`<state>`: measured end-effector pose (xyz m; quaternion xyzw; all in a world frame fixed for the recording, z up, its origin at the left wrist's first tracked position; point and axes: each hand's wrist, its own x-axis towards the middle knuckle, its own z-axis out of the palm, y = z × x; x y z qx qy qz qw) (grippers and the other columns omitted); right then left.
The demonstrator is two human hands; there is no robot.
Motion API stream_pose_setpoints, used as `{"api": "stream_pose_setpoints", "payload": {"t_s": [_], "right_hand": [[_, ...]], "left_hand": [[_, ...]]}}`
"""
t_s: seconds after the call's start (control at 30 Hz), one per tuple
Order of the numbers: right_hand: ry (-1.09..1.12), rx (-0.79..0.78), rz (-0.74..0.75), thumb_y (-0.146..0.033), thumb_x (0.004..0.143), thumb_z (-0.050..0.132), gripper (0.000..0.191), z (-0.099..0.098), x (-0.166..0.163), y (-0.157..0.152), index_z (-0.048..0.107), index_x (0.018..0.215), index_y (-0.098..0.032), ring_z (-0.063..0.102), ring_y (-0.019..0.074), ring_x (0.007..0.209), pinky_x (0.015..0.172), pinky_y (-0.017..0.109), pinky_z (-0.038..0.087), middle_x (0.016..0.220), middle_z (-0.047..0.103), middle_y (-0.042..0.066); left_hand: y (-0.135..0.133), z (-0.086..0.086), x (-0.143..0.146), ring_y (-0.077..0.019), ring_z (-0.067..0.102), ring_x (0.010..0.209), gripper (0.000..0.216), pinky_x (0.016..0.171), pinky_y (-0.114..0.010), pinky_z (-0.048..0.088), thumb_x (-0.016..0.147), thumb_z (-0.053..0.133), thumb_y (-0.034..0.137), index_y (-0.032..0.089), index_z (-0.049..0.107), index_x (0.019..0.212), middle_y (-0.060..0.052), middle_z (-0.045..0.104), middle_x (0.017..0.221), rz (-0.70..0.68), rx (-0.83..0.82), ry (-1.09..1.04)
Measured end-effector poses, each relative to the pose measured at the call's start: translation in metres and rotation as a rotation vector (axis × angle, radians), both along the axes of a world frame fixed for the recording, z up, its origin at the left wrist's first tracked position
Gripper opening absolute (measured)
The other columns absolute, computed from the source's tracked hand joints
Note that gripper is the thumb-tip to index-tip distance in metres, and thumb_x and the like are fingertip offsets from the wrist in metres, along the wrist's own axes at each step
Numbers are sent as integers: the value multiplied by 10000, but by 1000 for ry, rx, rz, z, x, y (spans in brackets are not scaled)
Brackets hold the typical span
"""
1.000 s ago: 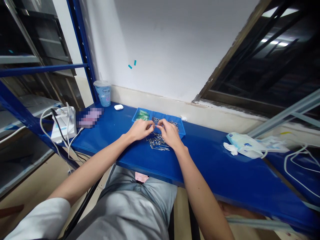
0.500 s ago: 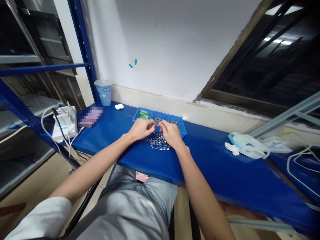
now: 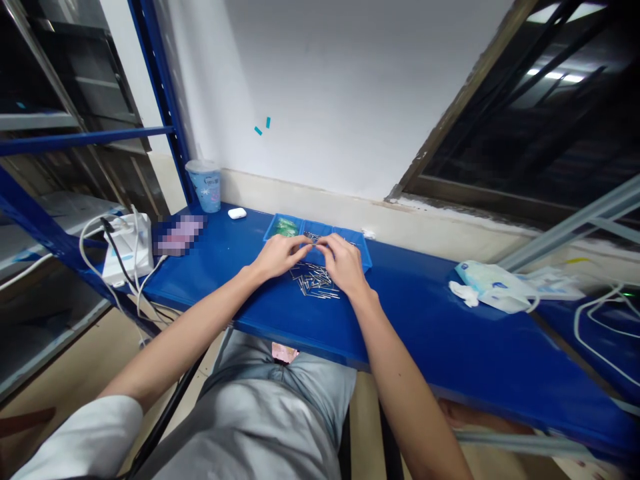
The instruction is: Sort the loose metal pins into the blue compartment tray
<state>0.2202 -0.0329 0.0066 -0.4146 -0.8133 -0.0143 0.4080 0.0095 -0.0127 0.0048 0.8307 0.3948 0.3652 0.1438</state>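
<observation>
My left hand and my right hand meet over the blue shelf top, fingertips pinched together around a thin metal pin held between them. Just below the hands lies a loose heap of several metal pins. Behind the hands stands a blue compartment tray; its left section holds green parts and the middle one more pins. What exactly sits at the fingertips is too small to make out fully.
A patterned cup stands at the back left beside a white earbud case. A white power strip with cables lies at the left edge. A tissue pack and white cables lie to the right.
Both hands have stayed pinched together at the tray's front, shifting only slightly. The camera has tilted a little.
</observation>
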Motion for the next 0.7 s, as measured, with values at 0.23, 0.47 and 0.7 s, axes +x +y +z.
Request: {"api": "stream_pose_setpoints", "payload": {"t_s": [0.23, 0.47, 0.7], "right_hand": [[297, 283, -328, -373, 1105, 424, 301, -1, -3, 3, 687, 1090, -226, 655, 267, 927, 892, 414, 501, 979, 714, 119], [166, 28, -312, -276, 1036, 458, 322, -14, 6, 19, 642, 1289, -202, 583, 317, 1055, 1013, 513, 431, 1046, 713, 118], [116, -6, -238, -233, 1019, 501, 300, -12, -2, 12, 626, 1291, -209, 589, 295, 1010, 955, 472, 436, 1056, 728, 97]], "left_hand": [[13, 9, -24, -158, 613, 618, 214, 694, -292, 440, 931, 637, 271, 197, 836, 961, -47, 744, 745, -187, -85, 311], [22, -4, -35, -190, 678, 714, 297, 723, -293, 459, 883, 662, 199, 279, 849, 1100, -48, 806, 883, -140, -142, 397], [24, -9, -31, -216, 726, 895, 205, 739, -278, 466, 930, 684, 278, 307, 840, 1060, -38, 815, 1015, -77, -135, 478]]}}
